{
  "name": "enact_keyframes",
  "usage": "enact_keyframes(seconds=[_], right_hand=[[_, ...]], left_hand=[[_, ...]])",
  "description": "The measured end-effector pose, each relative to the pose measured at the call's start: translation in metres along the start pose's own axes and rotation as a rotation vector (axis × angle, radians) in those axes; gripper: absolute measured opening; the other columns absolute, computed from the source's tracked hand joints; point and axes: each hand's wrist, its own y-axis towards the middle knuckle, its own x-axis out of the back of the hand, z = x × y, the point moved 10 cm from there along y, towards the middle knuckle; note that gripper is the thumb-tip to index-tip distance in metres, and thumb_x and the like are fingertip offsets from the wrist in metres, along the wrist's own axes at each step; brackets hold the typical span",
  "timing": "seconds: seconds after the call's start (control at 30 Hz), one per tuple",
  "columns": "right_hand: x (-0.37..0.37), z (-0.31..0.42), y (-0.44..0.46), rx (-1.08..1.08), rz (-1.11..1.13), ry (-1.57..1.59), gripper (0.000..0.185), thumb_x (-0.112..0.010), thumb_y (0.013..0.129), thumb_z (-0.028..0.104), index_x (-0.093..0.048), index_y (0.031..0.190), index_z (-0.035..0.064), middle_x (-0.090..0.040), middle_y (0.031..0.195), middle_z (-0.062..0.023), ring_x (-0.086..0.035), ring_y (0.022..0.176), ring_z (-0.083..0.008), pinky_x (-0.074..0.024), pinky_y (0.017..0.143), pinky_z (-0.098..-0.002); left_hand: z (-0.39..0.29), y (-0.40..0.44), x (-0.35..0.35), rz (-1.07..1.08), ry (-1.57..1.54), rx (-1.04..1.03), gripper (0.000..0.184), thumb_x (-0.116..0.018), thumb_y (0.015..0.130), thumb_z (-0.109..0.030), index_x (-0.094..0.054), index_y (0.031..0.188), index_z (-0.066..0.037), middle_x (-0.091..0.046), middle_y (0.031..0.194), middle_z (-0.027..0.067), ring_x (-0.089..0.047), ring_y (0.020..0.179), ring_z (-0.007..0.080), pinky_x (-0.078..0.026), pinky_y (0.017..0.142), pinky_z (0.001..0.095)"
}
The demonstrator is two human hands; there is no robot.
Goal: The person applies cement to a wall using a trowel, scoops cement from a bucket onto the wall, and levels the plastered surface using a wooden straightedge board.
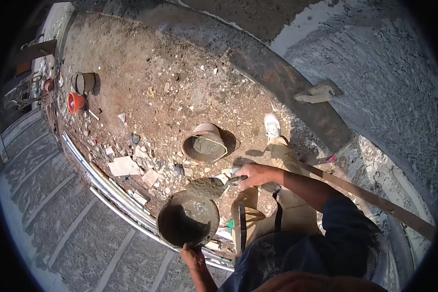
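Gripping a trowel [236, 179] by the handle in the right hand [252, 176], with fingers curled closed around it. Carrying grey mortar [205, 188] on the blade, level with the far side of a bucket [173, 207] in view; cannot tell if touching the rim. Holding that bucket by its near edge in the left hand [193, 256], with fingers mostly hidden; cannot tell how far closed. Noted wet mix inside, along with a dark shadow. Found a second bucket [207, 129], holding grey mix, on the littered ground [131, 63] just beyond the trowel. Recorded a white shoe [272, 127] to the right of it, long pipes [113, 187] lying left of the held bucket, and, farther off, a red bucket [76, 102] beside a grey bucket [85, 82].
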Motion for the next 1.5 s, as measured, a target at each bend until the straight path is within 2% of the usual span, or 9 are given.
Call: enact_keyframes(seconds=[0.03, 0.13, 0.27, 0.47, 0.63, 0.83, 1.03, 1.13, 1.5], right_hand=[[0.057, -0.032, -0.013, -0.22, 0.011, 0.022, 0.053, -0.068, 0.083, 0.027, -0.058, 0.127, -0.0001, -0.066, 0.089, -0.0126, -0.061, 0.078, -0.0182, -0.0489, 0.072, -0.0347], [0.307, -0.026, -0.109, -0.229, -0.885, -0.202, 0.04, -0.067, 0.087, 0.027, -0.061, 0.114, -0.0029, -0.063, 0.077, -0.0046, -0.055, 0.065, -0.0115, -0.0461, 0.059, -0.0305], [0.29, 0.19, -0.243, 0.084, -1.201, -0.498, 0.032, -0.064, 0.087, 0.015, -0.062, 0.115, 0.0015, -0.065, 0.084, -0.0056, -0.062, 0.07, -0.0161, -0.0488, 0.064, -0.0293], [0.132, 0.275, -0.186, -0.053, -0.71, -1.23, 0.039, -0.066, 0.078, 0.016, -0.062, 0.117, 0.0114, -0.065, 0.099, -0.0128, -0.065, 0.086, -0.0327, -0.0495, 0.076, -0.0439], [-0.025, 0.264, -0.08, -0.147, -0.381, -1.775, 0.035, -0.055, 0.081, 0.009, -0.06, 0.116, 0.0093, -0.063, 0.105, -0.0134, -0.064, 0.098, -0.03, -0.0497, 0.078, -0.0404], [-0.127, 0.408, -0.096, 0.139, -0.627, -1.907, 0.018, -0.057, 0.082, 0.011, -0.065, 0.096, 0.0045, -0.065, 0.086, -0.0146, -0.066, 0.09, -0.0298, -0.0498, 0.079, -0.0412], [-0.17, 0.349, -0.037, -0.157, -0.433, -1.631, 0.03, -0.065, 0.079, 0.026, -0.07, 0.102, 0.0087, -0.069, 0.089, -0.0162, -0.065, 0.096, -0.0351, -0.0519, 0.083, -0.0448], [-0.203, 0.31, 0.003, 0.053, -0.396, -1.438, 0.048, -0.068, 0.075, 0.038, -0.068, 0.114, 0.0093, -0.069, 0.085, -0.0199, -0.065, 0.09, -0.0382, -0.0512, 0.082, -0.0457], [-0.27, 0.318, 0.128, 0.328, -0.152, -1.04, 0.05, -0.068, 0.077, 0.04, -0.065, 0.118, 0.0113, -0.067, 0.084, -0.0235, -0.065, 0.088, -0.0423, -0.0495, 0.082, -0.0515]], left_hand=[[0.01, -0.003, -0.018, 0.005, -0.085, 0.046, 0.024, -0.05, 0.089, -0.017, -0.063, 0.09, 0.003, -0.065, 0.085, 0.0134, -0.064, 0.081, 0.0265, -0.055, 0.071, 0.0415], [0.019, -0.012, -0.093, 0.029, -0.377, 0.194, 0.017, -0.053, 0.084, -0.01, -0.061, 0.095, 0.002, -0.063, 0.085, 0.012, -0.063, 0.077, 0.0261, -0.055, 0.068, 0.0389], [0.024, -0.012, -0.152, -0.024, -0.37, 0.406, 0.007, -0.056, 0.078, -0.002, -0.06, 0.083, 0.002, -0.061, 0.082, 0.0114, -0.061, 0.073, 0.0253, -0.053, 0.066, 0.0372], [-0.075, -0.052, -0.251, 0.281, -0.395, 0.256, 0.014, -0.056, 0.079, -0.004, -0.06, 0.092, 0.0, -0.061, 0.081, 0.0066, -0.058, 0.065, 0.0152, -0.049, 0.053, 0.0255], [-0.178, -0.106, -0.239, 0.488, -0.639, -0.081, 0.047, -0.052, 0.079, 0.007, -0.045, 0.125, 0.002, -0.06, 0.1, 0.0133, -0.063, 0.084, 0.0237, -0.056, 0.074, 0.0368], [-0.227, -0.133, -0.118, 0.438, -0.627, -0.396, 0.062, -0.051, 0.078, 0.006, -0.038, 0.138, 0.003, -0.056, 0.119, 0.0128, -0.058, 0.098, 0.0208, -0.048, 0.089, 0.0311], [-0.243, -0.131, -0.017, 0.445, -0.662, -0.7, 0.063, -0.05, 0.077, 0.005, -0.037, 0.139, 0.003, -0.056, 0.122, 0.0136, -0.056, 0.103, 0.0202, -0.044, 0.093, 0.0296], [-0.224, -0.099, 0.025, 0.322, -0.646, -0.731, 0.064, -0.052, 0.077, 0.005, -0.037, 0.14, 0.005, -0.055, 0.123, 0.0135, -0.056, 0.103, 0.0189, -0.044, 0.093, 0.0278], [-0.202, -0.037, 0.129, -0.114, -0.635, -0.524, 0.055, -0.054, 0.078, 0.005, -0.043, 0.132, 0.006, -0.059, 0.116, 0.013, -0.061, 0.095, 0.0219, -0.051, 0.084, 0.033]])
